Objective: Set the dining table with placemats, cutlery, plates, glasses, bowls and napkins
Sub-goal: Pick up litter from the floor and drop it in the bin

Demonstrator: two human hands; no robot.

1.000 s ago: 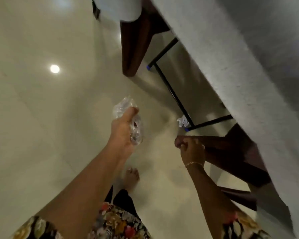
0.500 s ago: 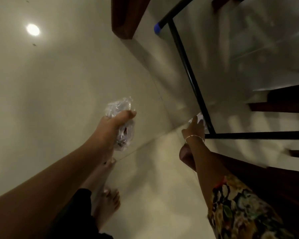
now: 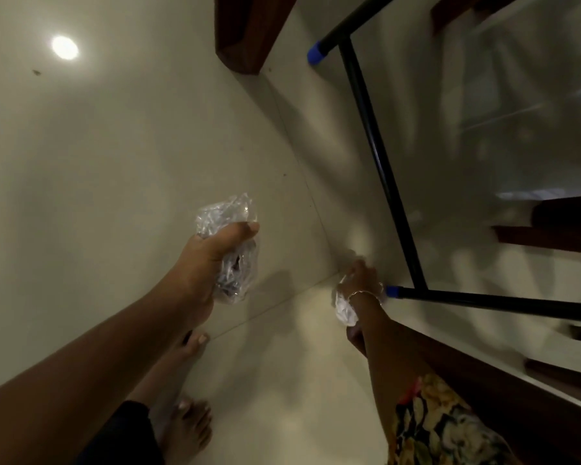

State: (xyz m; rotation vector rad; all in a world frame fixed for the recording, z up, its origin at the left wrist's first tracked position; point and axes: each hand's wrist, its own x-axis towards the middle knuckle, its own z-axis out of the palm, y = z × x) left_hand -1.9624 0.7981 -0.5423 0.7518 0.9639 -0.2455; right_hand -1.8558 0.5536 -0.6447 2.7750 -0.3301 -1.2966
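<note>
Gathering stray wrapping off the floor seems to be our step in hand. A small crumpled wad of clear plastic film (image 3: 344, 310) sits low against the palm side of our right hand (image 3: 361, 278). That hand is blurred, so we cannot tell whether its fingers have closed on the wad or only touch it. Our left hand (image 3: 211, 263) is out in front of us, thumb and fingers wrapped firmly round a larger bundle of crinkled clear plastic (image 3: 227, 213).

To do this well, we judge the right fingers should close fully round the wad before lifting, since such film is light and springy and slips out easily. The left grip should stay firm, and the wrist should rise clear of the bar beside it.

We count two plastic pieces, one to each hand. None of the placemats, cutlery, plates, glasses, bowls or napkins are in view, nor the tabletop.

Further out lies the pale glossy tiled floor (image 3: 114, 162). A thin black metal frame (image 3: 376, 146) stands on it, with two blue end caps (image 3: 317, 55) plainly seen, one just beside our right wrist. Our two bare feet (image 3: 188, 427) are below, and a dark brown wooden leg (image 3: 248, 28) stands further off.
</note>
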